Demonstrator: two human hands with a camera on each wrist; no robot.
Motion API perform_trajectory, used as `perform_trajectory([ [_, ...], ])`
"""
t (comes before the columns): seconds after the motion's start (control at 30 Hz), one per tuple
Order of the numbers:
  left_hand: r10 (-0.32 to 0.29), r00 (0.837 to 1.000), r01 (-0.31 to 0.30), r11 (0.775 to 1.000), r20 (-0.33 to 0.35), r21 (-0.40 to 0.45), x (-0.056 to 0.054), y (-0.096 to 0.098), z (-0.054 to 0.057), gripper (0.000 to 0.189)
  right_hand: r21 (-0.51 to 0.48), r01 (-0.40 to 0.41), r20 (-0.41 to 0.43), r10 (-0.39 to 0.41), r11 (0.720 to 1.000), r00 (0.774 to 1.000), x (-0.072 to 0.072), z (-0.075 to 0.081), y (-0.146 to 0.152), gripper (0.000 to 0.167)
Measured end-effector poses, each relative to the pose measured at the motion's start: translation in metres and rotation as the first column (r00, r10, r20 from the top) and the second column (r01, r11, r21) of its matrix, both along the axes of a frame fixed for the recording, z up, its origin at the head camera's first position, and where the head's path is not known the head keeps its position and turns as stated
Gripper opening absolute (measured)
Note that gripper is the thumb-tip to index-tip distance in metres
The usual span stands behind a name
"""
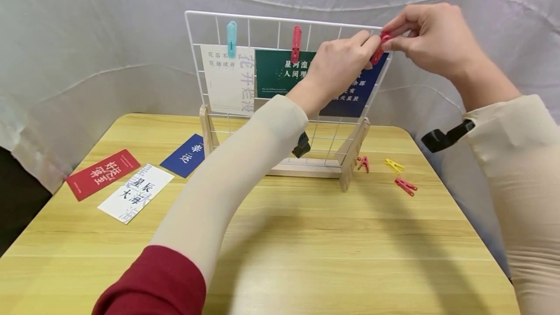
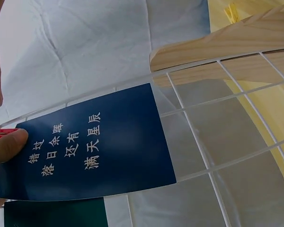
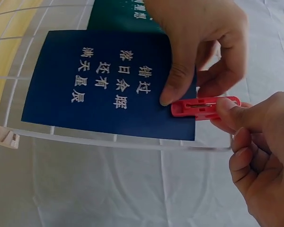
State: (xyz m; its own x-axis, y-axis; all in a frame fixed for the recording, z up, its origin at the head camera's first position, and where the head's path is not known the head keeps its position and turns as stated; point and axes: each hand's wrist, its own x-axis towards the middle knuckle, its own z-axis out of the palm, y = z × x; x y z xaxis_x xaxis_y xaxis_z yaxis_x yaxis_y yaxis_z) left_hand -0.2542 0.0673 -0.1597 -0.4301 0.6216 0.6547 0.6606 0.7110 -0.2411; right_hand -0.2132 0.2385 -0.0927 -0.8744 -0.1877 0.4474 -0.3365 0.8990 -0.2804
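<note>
A dark blue card [image 3: 104, 80] with white characters lies against the white wire grid [image 1: 284, 19] at its upper right. My left hand [image 1: 339, 64] pinches the card's top edge, its thumb on the printed face. Between thumb and fingers, my right hand [image 1: 437, 38] pinches the handle end of a red clothespin [image 3: 206, 108], whose other end overlaps the card's top edge beside my left thumb. Left of it on the grid hang a green card [image 1: 275, 74] under a red clothespin [image 1: 296, 43] and a white card [image 1: 225, 81] under a light blue clothespin [image 1: 232, 38].
Wooden feet [image 1: 353, 154] hold the grid upright on the wooden table [image 1: 306, 247]. Red [image 1: 102, 174], white [image 1: 135, 193] and blue [image 1: 185, 155] cards lie at left. Two red clothespins [image 1: 406, 186] and a yellow clothespin [image 1: 394, 165] lie at right. White fabric [image 1: 109, 38] hangs behind.
</note>
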Motion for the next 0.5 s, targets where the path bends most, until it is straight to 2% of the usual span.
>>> perform_trajectory([
  [0.3, 0.007, 1.0, -0.007, 1.0, -0.024, -0.019, 0.002, -0.001, -0.004, 0.034, 0.014, 0.002, 0.035, -0.003, 1.0, 0.999, -0.002, -0.01, 0.004, 0.026],
  [0.5, 0.078, 0.996, -0.075, 0.996, 0.053, -0.051, 0.012, -0.008, 0.001, 0.034, 0.008, 0.016, 0.044, -0.017, 1.0, 0.999, 0.0, -0.011, 0.001, 0.028],
])
